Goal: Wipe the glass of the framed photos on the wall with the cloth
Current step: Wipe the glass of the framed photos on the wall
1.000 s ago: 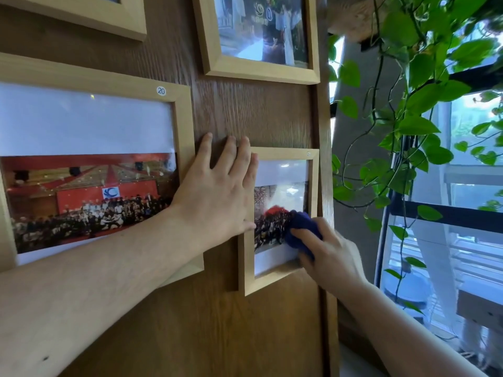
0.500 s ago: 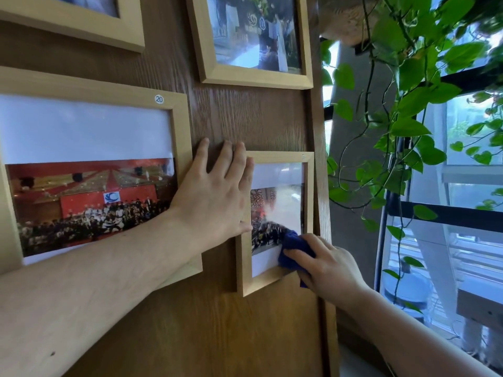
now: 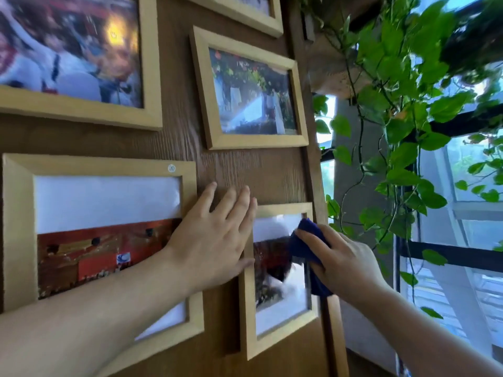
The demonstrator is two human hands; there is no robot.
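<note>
Right now the right hand [image 3: 351, 263] clutches the blue cloth [image 3: 306, 246] vs the glass of the small frame [image 3: 280, 278]; left hand [image 3: 215, 240] lies flat, grip released, steadying its edge. Risk: hard push could tilt or unhook it.

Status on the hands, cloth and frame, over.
Right hand pressing blue cloth on small frame's glass. Left hand flat, bracing frame's left edge. Nothing in the way.
</note>
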